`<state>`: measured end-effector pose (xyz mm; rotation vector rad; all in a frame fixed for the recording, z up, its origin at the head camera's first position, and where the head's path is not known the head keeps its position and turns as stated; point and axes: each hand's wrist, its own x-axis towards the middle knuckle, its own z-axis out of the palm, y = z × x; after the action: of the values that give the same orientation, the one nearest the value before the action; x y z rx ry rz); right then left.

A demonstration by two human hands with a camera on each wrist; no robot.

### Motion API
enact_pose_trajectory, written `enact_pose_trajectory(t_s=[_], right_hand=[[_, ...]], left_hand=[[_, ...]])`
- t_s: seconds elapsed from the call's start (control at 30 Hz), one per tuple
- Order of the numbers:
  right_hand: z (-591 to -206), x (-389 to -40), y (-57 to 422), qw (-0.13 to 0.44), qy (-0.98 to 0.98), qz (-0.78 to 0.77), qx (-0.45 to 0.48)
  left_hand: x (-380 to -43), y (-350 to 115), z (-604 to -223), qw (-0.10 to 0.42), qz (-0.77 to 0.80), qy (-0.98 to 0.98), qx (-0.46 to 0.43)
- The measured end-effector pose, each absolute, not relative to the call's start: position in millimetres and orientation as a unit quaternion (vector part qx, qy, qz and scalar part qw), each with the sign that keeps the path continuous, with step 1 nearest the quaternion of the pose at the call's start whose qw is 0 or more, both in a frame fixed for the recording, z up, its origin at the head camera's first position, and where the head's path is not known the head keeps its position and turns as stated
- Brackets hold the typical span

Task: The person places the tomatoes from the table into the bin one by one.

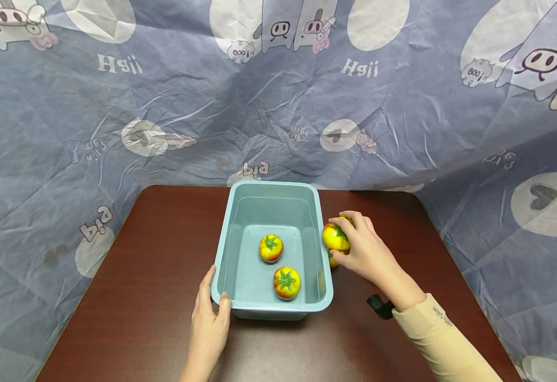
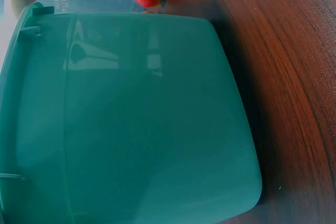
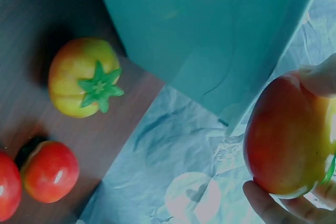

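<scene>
A light blue-green plastic bin [image 1: 248, 265] stands on the table, with one red-yellow tomato [image 1: 271, 248] and another tomato [image 1: 286, 283] inside, green leaf tops showing. My left hand [image 1: 210, 323] holds the bin's near left corner, thumb at the rim and fingers along the outer side. Just outside the bin's right wall, my right hand [image 1: 361, 246] grips a tomato [image 1: 336, 237] between thumb and fingers, raised to about rim height. Below it, a tomato [image 1: 334, 259] is partly hidden by the hand. The right wrist view shows the held tomato [image 3: 283, 135] close up.
In the right wrist view, a yellow tomato [image 3: 84, 77] lies on the table beside the bin, and a red tomato [image 3: 50, 171] touches or nearly touches another at the frame's edge. The dark brown table [image 1: 163, 254] meets a grey-blue patterned cloth [image 1: 211, 116] behind and at both sides.
</scene>
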<state>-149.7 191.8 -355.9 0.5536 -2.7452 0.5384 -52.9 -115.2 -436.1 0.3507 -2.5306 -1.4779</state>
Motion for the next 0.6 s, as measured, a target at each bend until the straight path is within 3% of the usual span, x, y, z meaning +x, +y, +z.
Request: enact_pose_trajectory(t_s=[0.6], right_hand=[[-346,-151,156,0.126,-0.937,0.196,0.260]], left_hand=[[-52,-114,-435,0.097,-0.494,-0.856,0.117]])
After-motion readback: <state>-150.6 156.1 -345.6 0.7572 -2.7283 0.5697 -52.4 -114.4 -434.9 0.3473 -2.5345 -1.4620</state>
